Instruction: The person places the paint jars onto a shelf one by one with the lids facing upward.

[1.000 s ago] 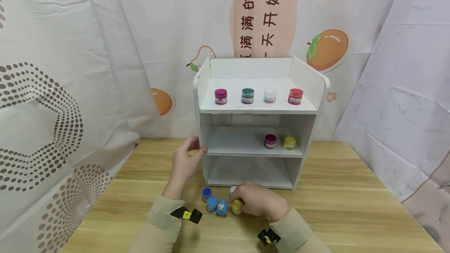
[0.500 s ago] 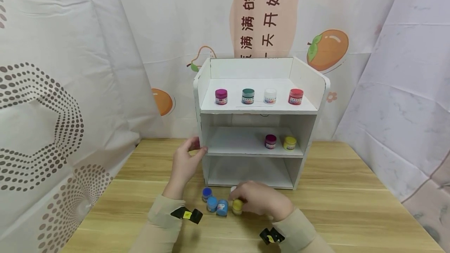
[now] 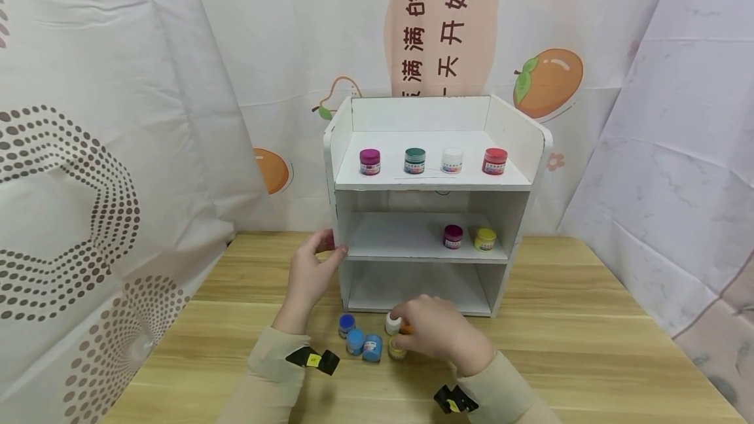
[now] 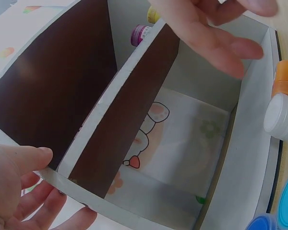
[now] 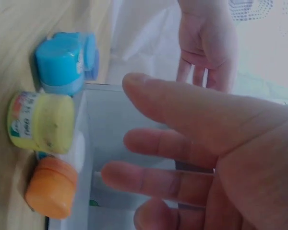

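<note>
My left hand grips the left side panel of a small white shelf unit, thumb on the inner side and fingers outside in the left wrist view. Over the table before the unit, my right hand hovers above small paint jars, fingers loosely bent and holding nothing in the right wrist view. Nearest it are a yellow jar, an orange jar and a white jar. Left of them stand two light-blue jars and a dark-blue jar. The right hand partly hides the orange jar in the head view.
On the top shelf stand a magenta jar, a dark-green jar, a white-lidded jar and a red jar. The middle shelf bears a dark-purple jar and a yellow-lidded jar. Printed curtains hang behind.
My right hand has drawn away from the yellow jar, moving slightly toward the unit with its fingers spreading. The white jar and part of the orange jar now show. The left hand stays put.
</note>
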Available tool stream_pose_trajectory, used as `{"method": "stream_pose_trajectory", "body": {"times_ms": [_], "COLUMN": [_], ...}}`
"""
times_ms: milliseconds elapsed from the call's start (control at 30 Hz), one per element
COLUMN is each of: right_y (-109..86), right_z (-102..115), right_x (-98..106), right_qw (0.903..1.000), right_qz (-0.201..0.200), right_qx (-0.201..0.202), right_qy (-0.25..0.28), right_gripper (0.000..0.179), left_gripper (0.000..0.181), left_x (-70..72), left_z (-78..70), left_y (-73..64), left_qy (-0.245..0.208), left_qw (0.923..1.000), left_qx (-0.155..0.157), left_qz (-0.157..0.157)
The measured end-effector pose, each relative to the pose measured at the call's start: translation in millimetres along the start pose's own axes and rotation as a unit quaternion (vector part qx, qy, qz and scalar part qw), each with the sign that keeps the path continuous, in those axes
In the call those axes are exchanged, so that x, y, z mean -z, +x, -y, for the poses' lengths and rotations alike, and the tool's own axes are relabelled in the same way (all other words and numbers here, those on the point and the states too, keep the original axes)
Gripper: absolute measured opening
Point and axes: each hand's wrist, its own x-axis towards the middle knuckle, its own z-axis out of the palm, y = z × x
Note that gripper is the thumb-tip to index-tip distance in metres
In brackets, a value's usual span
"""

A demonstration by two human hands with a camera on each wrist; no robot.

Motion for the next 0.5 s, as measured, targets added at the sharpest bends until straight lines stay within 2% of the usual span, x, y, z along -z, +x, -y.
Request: {"method": "stream_pose_trajectory", "body": {"times_ms": [100, 500], "right_y": [2.5, 6.1], "right_z": [0.7, -0.3], "right_x": [-7.8, -21.4], "right_qw": [0.9999, 0.9993], "right_qz": [-0.005, -0.003], "right_qx": [0.0, 0.007], "right_qy": [-0.015, -0.036], "right_gripper": [0.013, 0.031], "left_gripper": [0.041, 0.041], "left_x": [0.2, 0.2], "left_z": [0.4, 0.7], "left_y": [0.3, 1.2], "left_qy": [0.001, 0.007], "left_qw": [1.0, 1.0], "left_qx": [-0.002, -0.004], "left_qz": [-0.001, -0.001]}}
